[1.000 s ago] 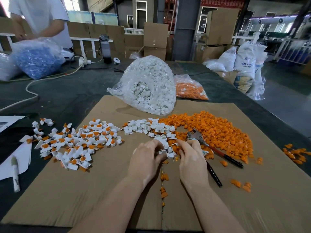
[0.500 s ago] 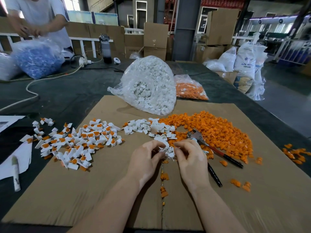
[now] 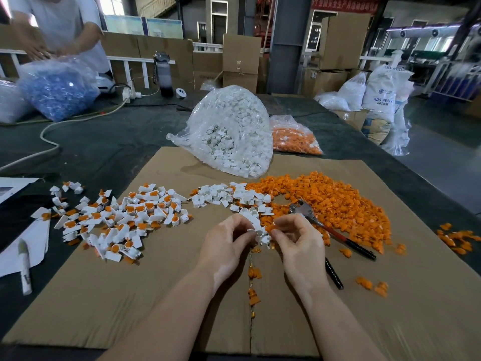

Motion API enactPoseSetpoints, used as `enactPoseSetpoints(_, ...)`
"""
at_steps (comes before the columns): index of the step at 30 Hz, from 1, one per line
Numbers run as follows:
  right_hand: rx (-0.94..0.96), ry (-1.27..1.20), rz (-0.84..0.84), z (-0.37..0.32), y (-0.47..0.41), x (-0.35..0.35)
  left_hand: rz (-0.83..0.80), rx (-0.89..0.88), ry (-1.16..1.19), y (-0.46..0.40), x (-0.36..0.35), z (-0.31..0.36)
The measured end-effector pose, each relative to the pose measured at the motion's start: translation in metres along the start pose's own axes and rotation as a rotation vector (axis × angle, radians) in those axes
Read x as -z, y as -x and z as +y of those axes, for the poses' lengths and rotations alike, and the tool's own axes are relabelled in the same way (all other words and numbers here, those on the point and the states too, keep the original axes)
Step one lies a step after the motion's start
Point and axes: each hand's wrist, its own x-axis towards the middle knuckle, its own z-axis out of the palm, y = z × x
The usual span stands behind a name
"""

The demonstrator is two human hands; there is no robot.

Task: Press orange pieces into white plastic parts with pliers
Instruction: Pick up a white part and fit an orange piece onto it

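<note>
Left hand (image 3: 226, 239) and right hand (image 3: 299, 238) pinch one white plastic part (image 3: 256, 226) between curled fingertips, above the cardboard sheet (image 3: 156, 295). Pliers (image 3: 330, 230) lie unheld beside the right hand — jaws on the orange pieces (image 3: 328, 201). Assembled parts (image 3: 117, 217) piled left.

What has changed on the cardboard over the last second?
Both hands lifted slightly off the pile: the left hand now pinches a white part, the right hand an orange piece. The pliers and the finished pile stayed put.
</note>
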Motion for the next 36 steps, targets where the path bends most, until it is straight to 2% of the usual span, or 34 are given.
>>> enactPoseSetpoints(7,0.057,0.04,-0.085,-0.003,0.0,0.001,-0.045,-0.01,0.101,0.001,0.002,0.001)
enactPoseSetpoints(13,-0.006,0.069,-0.108,-0.002,-0.001,-0.001,-0.046,-0.005,0.236,0.003,0.006,0.003)
enactPoseSetpoints(19,-0.06,0.012,-0.098,-0.004,-0.001,0.0,-0.054,-0.043,0.183,0.005,0.007,0.006)
enactPoseSetpoints(32,-0.059,0.118,-0.116,0.0,-0.003,-0.002,-0.053,-0.116,0.181,0.009,0.005,0.013)
enactPoseSetpoints(36,0.007,0.131,-0.123,-0.002,0.0,-0.001,0.072,-0.057,0.178,0.007,0.007,0.007)
